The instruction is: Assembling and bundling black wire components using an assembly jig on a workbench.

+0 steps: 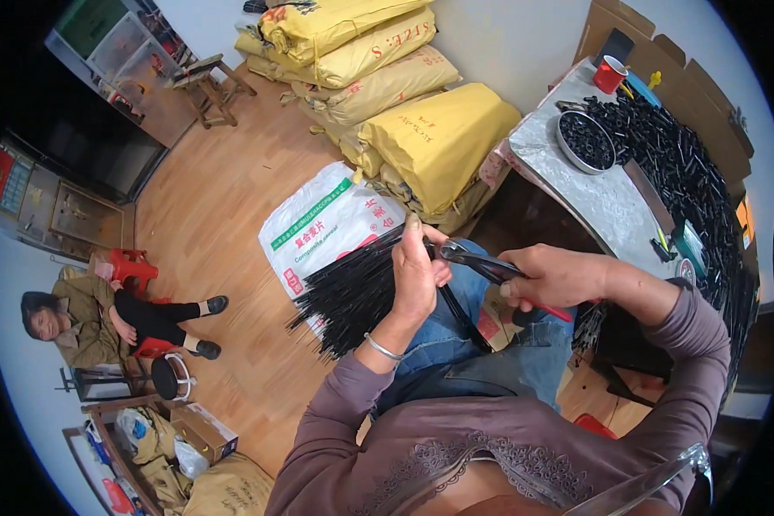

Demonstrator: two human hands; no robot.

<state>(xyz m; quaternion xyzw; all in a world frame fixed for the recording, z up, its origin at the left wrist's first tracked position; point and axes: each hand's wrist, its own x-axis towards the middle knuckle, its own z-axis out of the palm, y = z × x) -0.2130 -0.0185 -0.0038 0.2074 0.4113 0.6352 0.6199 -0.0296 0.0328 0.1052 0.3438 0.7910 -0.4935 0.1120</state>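
My left hand (417, 279) is closed in front of my lap, with thumb and fingers pinched together right at the jaws of a pair of pliers. The piece between those fingers is too small to make out. A thick bundle of thin black rods (353, 292) fans out to the left from behind this hand. My right hand (550, 275) wraps round the handles of the pliers (482, 262), one of which shows a red end. Below the jaws, several long black strips (463, 318) hang down between my knees in jeans.
A white printed sack (327, 215) lies on the wooden floor. Yellow sacks (439, 138) are stacked beyond it. On the right, a table (568, 198) bears a bowl (586, 142), a red cup (610, 75) and heaped black parts (671, 155). A person (95, 318) sits far left.
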